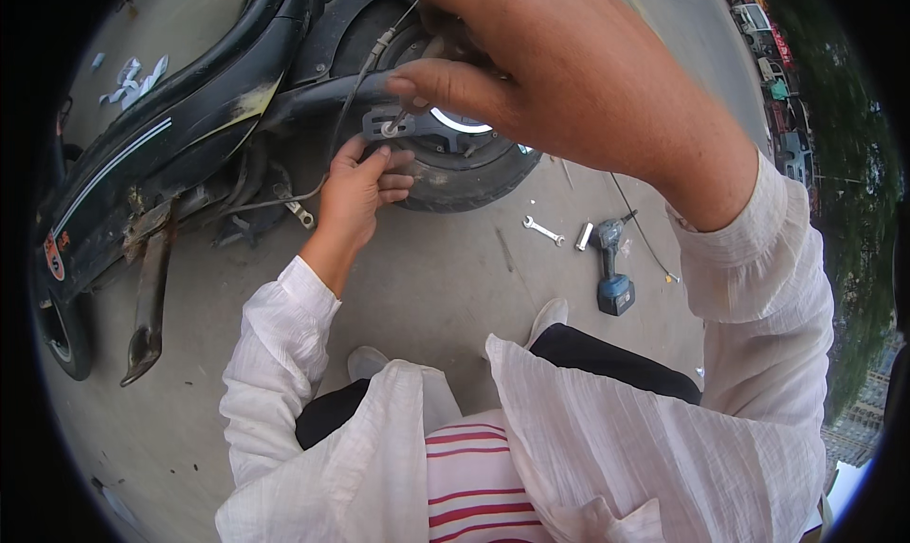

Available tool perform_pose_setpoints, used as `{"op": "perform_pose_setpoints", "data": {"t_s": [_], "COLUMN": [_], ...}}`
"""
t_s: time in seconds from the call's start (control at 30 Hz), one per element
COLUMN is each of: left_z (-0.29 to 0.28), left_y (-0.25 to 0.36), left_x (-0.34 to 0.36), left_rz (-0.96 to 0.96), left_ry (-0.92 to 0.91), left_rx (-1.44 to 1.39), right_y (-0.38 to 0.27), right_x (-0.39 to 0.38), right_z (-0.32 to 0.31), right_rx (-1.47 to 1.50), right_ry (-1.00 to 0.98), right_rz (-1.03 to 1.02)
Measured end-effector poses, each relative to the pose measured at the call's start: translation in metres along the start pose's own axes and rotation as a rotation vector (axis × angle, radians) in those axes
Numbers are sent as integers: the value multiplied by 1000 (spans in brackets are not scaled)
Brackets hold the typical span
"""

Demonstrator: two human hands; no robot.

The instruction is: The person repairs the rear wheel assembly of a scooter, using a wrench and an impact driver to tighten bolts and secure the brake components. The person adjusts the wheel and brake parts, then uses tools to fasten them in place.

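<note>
A dark scooter (190,117) lies across the upper left, its rear wheel (474,178) at the top centre. On the swingarm by the hub is a slotted metal plate (374,118) with a bolt and washer (389,128). My left hand (365,188) has thumb and index finger at the plate's lower edge, its other fingers curled loosely over the tyre. My right hand (512,88) is above the bolt, closed on a slim metal tool that is mostly hidden by the fingers. A black cable (353,88) runs past the plate.
On the concrete floor (493,278) lie an open-end wrench (542,231), a silver socket (584,236), a cordless drill (612,282), a loose cable (649,249), and another wrench (299,211). White scraps (133,83) lie beyond the scooter. My feet are below; parked vehicles line the far right.
</note>
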State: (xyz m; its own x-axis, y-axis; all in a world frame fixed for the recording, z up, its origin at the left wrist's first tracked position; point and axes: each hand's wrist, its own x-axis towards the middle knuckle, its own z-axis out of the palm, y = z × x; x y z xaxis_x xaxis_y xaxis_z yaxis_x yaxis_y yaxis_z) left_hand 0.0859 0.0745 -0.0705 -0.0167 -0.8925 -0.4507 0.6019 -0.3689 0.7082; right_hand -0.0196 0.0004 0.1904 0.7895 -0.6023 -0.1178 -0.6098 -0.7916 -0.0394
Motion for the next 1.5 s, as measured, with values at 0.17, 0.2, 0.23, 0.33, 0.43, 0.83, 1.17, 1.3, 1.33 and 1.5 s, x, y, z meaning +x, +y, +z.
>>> {"op": "perform_pose_setpoints", "data": {"t_s": [0.17,0.2,0.23,0.33,0.43,0.83,1.17,1.3,1.33,1.5], "left_z": [0,1,-1,6,-1,-1,7,11,13,14], "left_y": [1,2,0,4,-7,-9,-5,4,6,5], "left_x": [8,9,9,8,16,14,11,4,1,-5], "left_rz": [14,4,1,-11,43,2,-10,-38,-57,-92], "left_ry": [109,140,143,160,218,202,238,197,170,179], "left_rx": [98,98,97,135,141,164,107,68,63,-127], "right_y": [-1,0,0,6,2,-1,-6,-2,-1,-5], "right_x": [-1,-1,-3,-10,-7,-4,-2,-4,-5,-7], "right_z": [1,3,8,6,4,8,12,14,14,11], "right_rx": [21,52,76,73,109,73,188,147,135,127], "right_ry": [5,10,26,29,73,19,93,137,140,87], "right_rz": [-7,-18,-38,-57,-159,-135,25,-13,-11,21]}}
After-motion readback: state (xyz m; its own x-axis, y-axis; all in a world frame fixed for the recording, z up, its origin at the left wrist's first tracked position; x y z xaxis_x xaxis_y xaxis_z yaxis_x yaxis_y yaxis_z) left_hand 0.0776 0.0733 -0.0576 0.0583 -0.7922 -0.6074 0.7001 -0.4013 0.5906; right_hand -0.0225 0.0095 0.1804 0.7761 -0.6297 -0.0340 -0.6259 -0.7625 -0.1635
